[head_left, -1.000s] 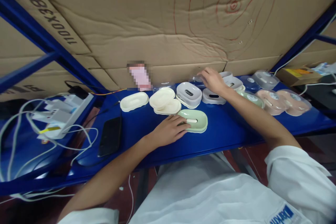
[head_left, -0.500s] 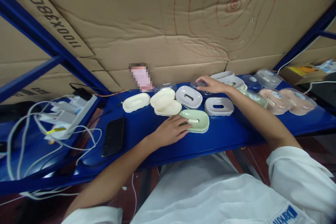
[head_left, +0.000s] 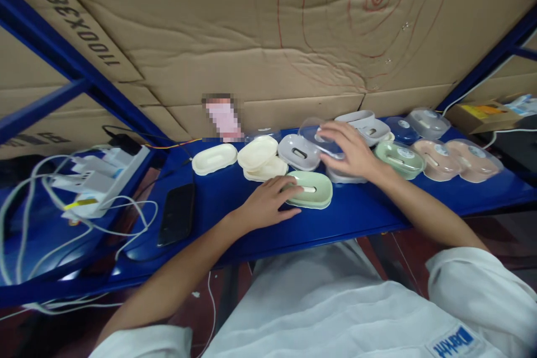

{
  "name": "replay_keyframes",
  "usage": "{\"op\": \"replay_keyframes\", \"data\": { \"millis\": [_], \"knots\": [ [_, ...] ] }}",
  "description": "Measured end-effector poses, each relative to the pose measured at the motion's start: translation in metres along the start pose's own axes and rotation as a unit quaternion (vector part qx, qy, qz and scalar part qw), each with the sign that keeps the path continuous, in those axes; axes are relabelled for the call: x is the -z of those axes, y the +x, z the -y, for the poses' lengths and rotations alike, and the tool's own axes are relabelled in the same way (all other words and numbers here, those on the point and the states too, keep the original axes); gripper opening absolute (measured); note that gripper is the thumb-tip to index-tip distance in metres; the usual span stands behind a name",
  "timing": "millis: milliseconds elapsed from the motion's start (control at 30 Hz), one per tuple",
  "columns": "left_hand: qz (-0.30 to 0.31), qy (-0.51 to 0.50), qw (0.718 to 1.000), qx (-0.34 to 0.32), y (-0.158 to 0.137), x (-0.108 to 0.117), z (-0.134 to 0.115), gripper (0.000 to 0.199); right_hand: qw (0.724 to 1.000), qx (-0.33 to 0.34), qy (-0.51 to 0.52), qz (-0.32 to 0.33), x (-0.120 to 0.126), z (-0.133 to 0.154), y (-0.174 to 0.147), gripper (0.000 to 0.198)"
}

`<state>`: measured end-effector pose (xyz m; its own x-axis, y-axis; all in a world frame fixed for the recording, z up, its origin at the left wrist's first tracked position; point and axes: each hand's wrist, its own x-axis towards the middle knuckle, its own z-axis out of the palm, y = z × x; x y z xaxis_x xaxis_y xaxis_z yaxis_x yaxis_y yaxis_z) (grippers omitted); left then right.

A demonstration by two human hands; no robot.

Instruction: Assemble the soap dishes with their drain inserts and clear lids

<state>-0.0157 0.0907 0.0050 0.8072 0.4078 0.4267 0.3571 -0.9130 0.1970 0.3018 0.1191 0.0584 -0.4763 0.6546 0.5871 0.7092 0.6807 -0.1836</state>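
Note:
My left hand (head_left: 271,204) rests at the left end of a green soap dish (head_left: 316,193), fingers apart over its rim and thumb stretched along its front side. In the dish's middle is a small white bar-shaped piece. My right hand (head_left: 346,148) grips a clear plastic lid (head_left: 312,128), tilted above the grey soap dishes. One grey soap dish (head_left: 297,152) with a slot lies behind the green one. Another grey dish (head_left: 350,177) is mostly hidden beneath my right hand. Cream dish parts (head_left: 258,155) are stacked left of these, beside a single cream one (head_left: 215,159).
Lidded dishes in green (head_left: 400,160), peach (head_left: 438,160) and blue (head_left: 401,128) stand at the right. Grey dishes (head_left: 363,123) are piled at the back. A black phone (head_left: 177,215) and a white power strip (head_left: 111,179) with looping cables lie left. Cardboard (head_left: 210,22) walls the back.
My right hand has lifted the clear lid from the back of the table and brought it nearer and upward. My left hand stays at the green dish, its thumb farther from the fingers.

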Motion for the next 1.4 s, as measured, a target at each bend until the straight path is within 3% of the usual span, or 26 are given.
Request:
{"op": "replay_keyframes", "data": {
  "millis": [167, 333, 533, 667, 833, 1100, 1267, 1400],
  "knots": [
    [-0.057, -0.012, 0.998, 0.033, -0.003, 0.003, 0.007, 0.047, 0.994, 0.088, 0.035, 0.048, -0.01, 0.033, -0.039, 0.052],
    [-0.058, -0.017, 0.997, 0.041, -0.005, 0.004, 0.017, 0.06, 0.984, 0.145, 0.023, 0.102, -0.035, 0.049, -0.042, 0.047],
    [0.018, -0.057, 0.997, 0.056, -0.002, 0.006, 0.021, 0.058, 0.987, 0.115, 0.029, 0.107, -0.046, 0.05, -0.043, 0.054],
    [0.015, -0.091, 0.993, 0.076, -0.002, 0.007, 0.021, 0.048, 0.982, 0.142, -0.016, 0.126, -0.047, 0.051, -0.045, 0.053],
    [0.02, -0.102, 0.99, 0.09, -0.004, 0.006, 0.023, 0.045, 0.975, 0.168, -0.031, 0.144, -0.048, 0.058, -0.045, 0.066],
    [0.024, -0.104, 0.99, 0.093, -0.004, 0.007, 0.023, 0.043, 0.981, 0.103, -0.003, 0.161, -0.047, 0.061, -0.046, 0.065],
    [-0.001, -0.098, 0.993, 0.071, -0.004, 0.005, 0.021, 0.058, 0.98, 0.103, 0.101, 0.138, -0.032, 0.047, -0.039, 0.066],
    [-0.028, -0.091, 0.994, 0.044, -0.003, 0.006, 0.014, 0.069, 0.986, 0.05, 0.133, 0.089, 0.013, 0.021, -0.035, 0.067]
  ]
}}
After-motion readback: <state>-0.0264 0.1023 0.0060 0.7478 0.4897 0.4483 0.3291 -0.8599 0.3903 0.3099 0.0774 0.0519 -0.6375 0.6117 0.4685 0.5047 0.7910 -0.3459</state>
